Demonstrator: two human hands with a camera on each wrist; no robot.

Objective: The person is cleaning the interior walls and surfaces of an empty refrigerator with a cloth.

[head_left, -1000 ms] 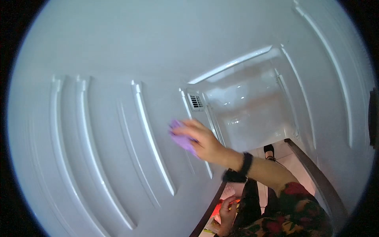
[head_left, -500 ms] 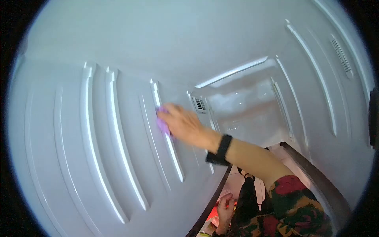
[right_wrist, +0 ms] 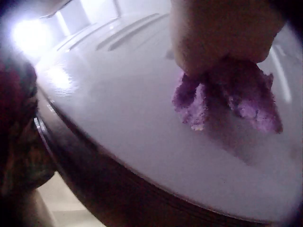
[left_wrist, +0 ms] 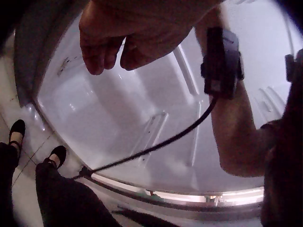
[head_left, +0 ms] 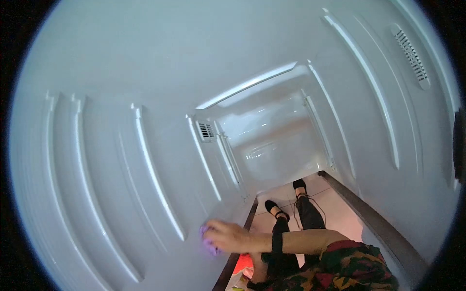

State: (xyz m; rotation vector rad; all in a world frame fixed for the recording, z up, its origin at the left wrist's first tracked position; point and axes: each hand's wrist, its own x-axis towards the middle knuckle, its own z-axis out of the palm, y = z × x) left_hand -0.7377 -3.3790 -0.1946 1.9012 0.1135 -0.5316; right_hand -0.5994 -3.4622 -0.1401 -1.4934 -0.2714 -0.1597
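Note:
My right hand (head_left: 232, 237) grips a crumpled purple cloth (head_left: 208, 236) low on the left inner wall (head_left: 160, 208) of a white, ribbed cabinet like a fridge interior. In the right wrist view, the fluffy cloth (right_wrist: 255, 111) bunches out below the fingers, against the smooth white surface near its dark edge. Lower down, my left hand (head_left: 260, 266) is partly covered by the right forearm in the head view. The left wrist view shows that left hand (left_wrist: 137, 35) with loosely bent fingers and nothing in them.
A dark trim strip (head_left: 374, 223) borders the cabinet opening. Raised shelf ribs (head_left: 158, 179) line the side walls, with a small square vent (head_left: 206, 130) at the left. Feet in black shoes (head_left: 275, 208) stand on the tiled floor. A black cable (left_wrist: 156, 147) hangs from a wrist device.
My right hand has moved the purple cloth down the left wall, from across a rib to near the dark edge. The head view has shifted; the left hand is now more covered by the forearm.

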